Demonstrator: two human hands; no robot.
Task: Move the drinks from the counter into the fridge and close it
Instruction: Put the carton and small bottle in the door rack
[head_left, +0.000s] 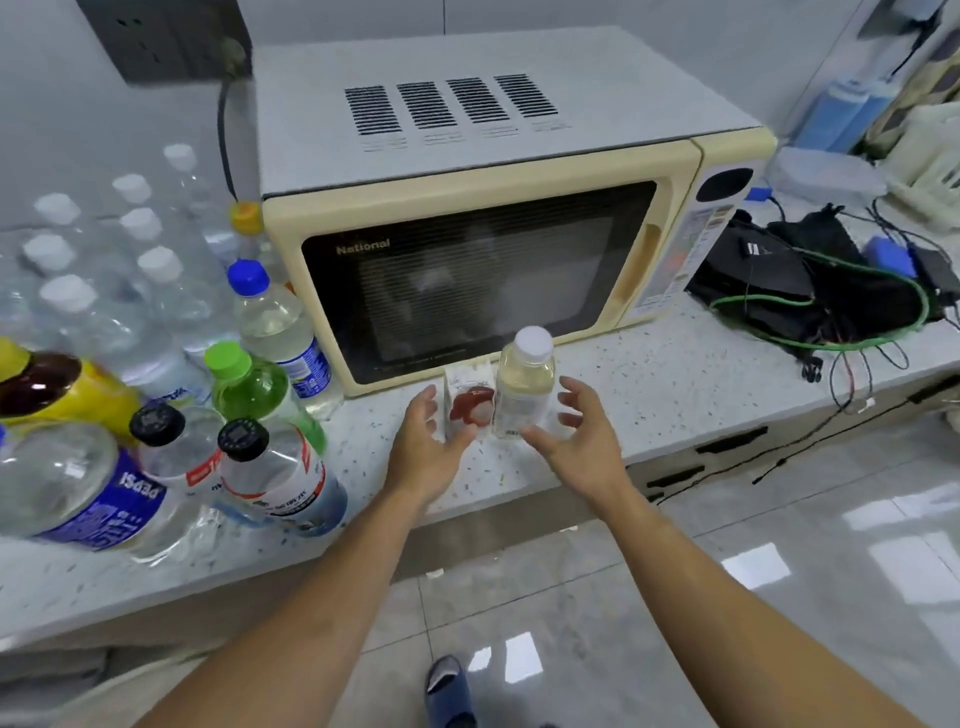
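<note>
While apart, hands (426, 441) beside bottle (522, 384)

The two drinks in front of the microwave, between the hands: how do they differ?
The carton is a white box with a red fruit picture; the bottle is clear, round, with pale liquid and a white cap. The bottle stands taller. The carton is nearer the left hand, the bottle nearer the right hand. Both stand upright, side by side, ungripped.

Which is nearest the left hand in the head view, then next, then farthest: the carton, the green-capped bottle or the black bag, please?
1. Carton: at the left hand's fingertips.
2. Green-capped bottle: to its left.
3. Black bag: far right, past the microwave.
</note>
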